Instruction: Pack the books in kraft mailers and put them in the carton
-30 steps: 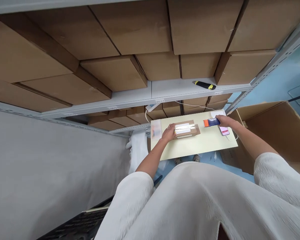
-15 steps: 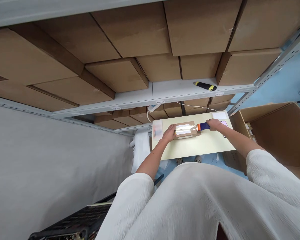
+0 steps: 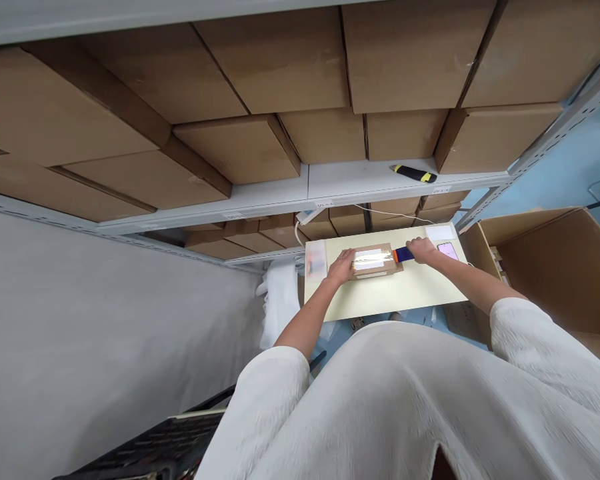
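Observation:
A small brown cardboard parcel (image 3: 375, 261) with shiny clear tape along its top lies on a pale yellow table (image 3: 410, 290). My left hand (image 3: 341, 267) rests flat against the parcel's left end, fingers stretched out. My right hand (image 3: 422, 250) is closed round a blue tool with an orange tip (image 3: 403, 254); the orange tip touches the parcel's right end.
A pink phone (image 3: 449, 251) and a white card (image 3: 440, 232) lie at the table's right. A black-and-yellow knife (image 3: 414, 174) lies on the grey shelf above. Stacked cardboard boxes (image 3: 240, 143) fill the shelves. An open carton (image 3: 555, 260) stands to the right, a black crate (image 3: 150, 450) at lower left.
My right hand brought the blue tool leftward from beside the phone to the parcel's right end. My left hand stayed on the parcel.

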{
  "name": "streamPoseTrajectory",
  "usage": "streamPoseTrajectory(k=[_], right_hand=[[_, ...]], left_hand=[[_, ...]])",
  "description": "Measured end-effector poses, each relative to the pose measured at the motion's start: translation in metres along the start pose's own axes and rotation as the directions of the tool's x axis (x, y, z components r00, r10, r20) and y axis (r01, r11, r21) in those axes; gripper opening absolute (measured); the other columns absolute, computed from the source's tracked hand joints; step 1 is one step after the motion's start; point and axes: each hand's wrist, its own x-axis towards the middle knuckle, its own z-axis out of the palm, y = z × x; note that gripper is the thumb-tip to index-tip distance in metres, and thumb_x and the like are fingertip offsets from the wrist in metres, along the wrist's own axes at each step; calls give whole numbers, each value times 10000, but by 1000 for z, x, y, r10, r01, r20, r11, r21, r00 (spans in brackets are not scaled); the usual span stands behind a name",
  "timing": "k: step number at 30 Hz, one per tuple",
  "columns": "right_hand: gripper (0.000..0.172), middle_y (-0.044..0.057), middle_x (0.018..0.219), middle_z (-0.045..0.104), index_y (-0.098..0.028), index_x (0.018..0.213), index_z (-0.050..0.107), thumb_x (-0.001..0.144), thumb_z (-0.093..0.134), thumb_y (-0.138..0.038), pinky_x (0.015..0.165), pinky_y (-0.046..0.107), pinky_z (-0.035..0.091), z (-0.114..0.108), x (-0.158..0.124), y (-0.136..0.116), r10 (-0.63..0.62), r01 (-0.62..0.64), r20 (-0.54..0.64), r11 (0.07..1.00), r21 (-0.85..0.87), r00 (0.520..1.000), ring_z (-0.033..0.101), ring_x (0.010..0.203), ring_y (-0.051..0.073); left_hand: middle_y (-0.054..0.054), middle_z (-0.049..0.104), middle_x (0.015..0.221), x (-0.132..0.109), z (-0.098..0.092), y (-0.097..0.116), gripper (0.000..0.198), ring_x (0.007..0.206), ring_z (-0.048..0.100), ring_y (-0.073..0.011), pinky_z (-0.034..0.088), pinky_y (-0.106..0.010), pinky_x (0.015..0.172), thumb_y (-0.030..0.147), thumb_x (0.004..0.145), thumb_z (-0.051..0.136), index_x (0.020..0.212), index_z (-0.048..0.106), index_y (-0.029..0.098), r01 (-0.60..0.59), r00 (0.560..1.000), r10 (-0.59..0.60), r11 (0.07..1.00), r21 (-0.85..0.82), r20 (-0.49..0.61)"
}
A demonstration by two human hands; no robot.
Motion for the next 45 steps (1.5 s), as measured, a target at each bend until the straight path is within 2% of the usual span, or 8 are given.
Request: streamPoseTrajectory(k=[7,14,18,24,31,36,40,45], right_hand=[[576,254,1247,791,-199,1255,704,767,984,-323,1003,496,563,9,-1,-23,49,-50,31,998,29,998,740,1210,417],[707,217,1204,782,-175,1286,667,949,735,-793,875,409,580,23,-33,8,358,-410,222,869,275,907,775,1099,366],[576,238,1223,768,-147,1342,629,1140,449,-656,861,393,565,47,-59,18,483,-529,216,761,376,849,763,1131,354],[393,242,1315,720,-133,1413,600,1107,487,-351,914,441,574,89,-74,4,518,-531,157,732,426,841,726,1199,367],[396,219,1193,708,-191,1375,648,1062,556,-415,935,527,567,117,-72,-12,550,-526,93,716,460,830,690,1194,394],[409,253,1320,661,-162,1375,635,1064,525,-403,1054,553,496,90,-58,-36,588,-462,-147,746,480,796,602,1273,421],[517,223,1414,626,-180,1448,613,1074,513,-522,1088,521,459,47,-21,-85,415,-221,-344,847,483,842,550,1266,404],[749,206,1665,466,-260,1635,510,1013,638,-657,1152,566,393,18,20,-138,354,-212,-283,877,430,892,447,1413,446]], left_hand=[[-136,380,1844,0,1,1,935,1757,242,-345,318,-491,1396,137,871,790,1733,440,227,15,1000,-15,1000,25,14],[-137,325,1866,-3,0,0,951,1768,205,-335,251,-506,1424,167,897,752,1768,370,218,5,1000,-5,1000,21,22],[-131,353,1856,-3,2,-4,926,1764,215,-350,257,-521,1423,172,888,763,1746,420,232,-7,1000,7,1000,-15,7],[-142,382,1841,-1,6,-9,879,1757,241,-346,248,-513,1430,147,877,742,1711,470,203,-43,999,43,999,-8,-10],[-156,431,1810,-7,10,-15,791,1734,300,-359,285,-534,1423,204,895,723,1664,534,189,-91,994,91,996,-2,-62],[-135,500,1758,-8,10,-13,724,1690,380,-337,340,-513,1398,255,925,684,1637,561,215,-124,985,128,991,41,-116],[-170,413,1808,4,17,2,652,1711,321,-364,292,-540,1402,370,1025,622,1646,536,190,-7,978,22,997,72,-208],[-192,300,1853,23,28,20,808,1713,265,-436,268,-600,1378,603,982,727,1661,498,230,161,960,-138,984,78,-243]])
